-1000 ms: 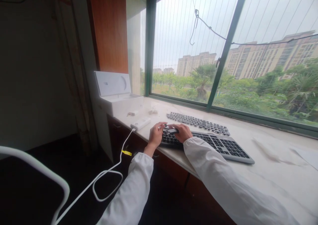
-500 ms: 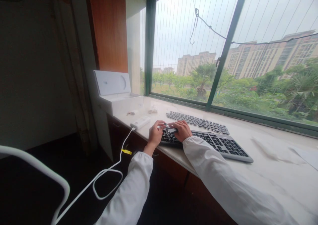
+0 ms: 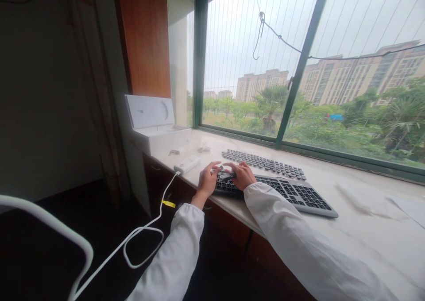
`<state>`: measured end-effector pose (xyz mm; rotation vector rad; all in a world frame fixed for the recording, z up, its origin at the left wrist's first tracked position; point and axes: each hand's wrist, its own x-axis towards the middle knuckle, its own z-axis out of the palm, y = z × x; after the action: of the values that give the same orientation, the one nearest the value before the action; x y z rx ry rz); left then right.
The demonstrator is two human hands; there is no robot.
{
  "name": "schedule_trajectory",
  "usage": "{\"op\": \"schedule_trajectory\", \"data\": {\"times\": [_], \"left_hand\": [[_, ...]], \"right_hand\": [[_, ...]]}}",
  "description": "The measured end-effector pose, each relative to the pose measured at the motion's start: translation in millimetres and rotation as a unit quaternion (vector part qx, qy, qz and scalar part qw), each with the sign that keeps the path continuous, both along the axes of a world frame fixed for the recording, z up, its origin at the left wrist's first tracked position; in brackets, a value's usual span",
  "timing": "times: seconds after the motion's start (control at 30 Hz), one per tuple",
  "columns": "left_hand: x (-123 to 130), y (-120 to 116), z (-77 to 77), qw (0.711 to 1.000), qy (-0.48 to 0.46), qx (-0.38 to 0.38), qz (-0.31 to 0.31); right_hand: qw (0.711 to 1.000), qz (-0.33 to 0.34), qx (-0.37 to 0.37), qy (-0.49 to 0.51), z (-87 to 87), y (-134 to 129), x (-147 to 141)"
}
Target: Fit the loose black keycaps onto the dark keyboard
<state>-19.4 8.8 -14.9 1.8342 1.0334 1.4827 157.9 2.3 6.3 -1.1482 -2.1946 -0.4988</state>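
A dark grey keyboard (image 3: pixel 300 194) with its keycaps off lies along the front of the white marble-look counter. My left hand (image 3: pixel 207 179) is over its left end, thumb and finger pinched around a small grey piece (image 3: pixel 221 168) that is too small to name surely. My right hand (image 3: pixel 245 175) rests over the left part of the keyboard, closed on a small dark, flat tool (image 3: pixel 227 176) whose tip points toward my left hand. Behind the keyboard, loose keycaps (image 3: pixel 264 163) are set out in rows in keyboard order.
A white power bank (image 3: pixel 187 164) with a white cable (image 3: pixel 169 187) plugged in stands left of my hands. An open white box (image 3: pixel 161 137) and small bits (image 3: pixel 174 152) sit beyond it. Thin clear plastic (image 3: pixel 357 199) lies at the right, and a window (image 3: pixel 245 71) backs the counter.
The small piece at my left fingertips and the tool in my right hand have tilted slightly. Both hands stay in nearly the same place.
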Motion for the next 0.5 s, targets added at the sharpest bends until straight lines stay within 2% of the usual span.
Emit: {"op": "schedule_trajectory", "data": {"times": [0.5], "left_hand": [[1.4,-4.6,2.7,0.998,0.050,-0.014,0.032]], "right_hand": [[1.000,0.007,-0.010,0.024,-0.9,1.4,1.6]]}}
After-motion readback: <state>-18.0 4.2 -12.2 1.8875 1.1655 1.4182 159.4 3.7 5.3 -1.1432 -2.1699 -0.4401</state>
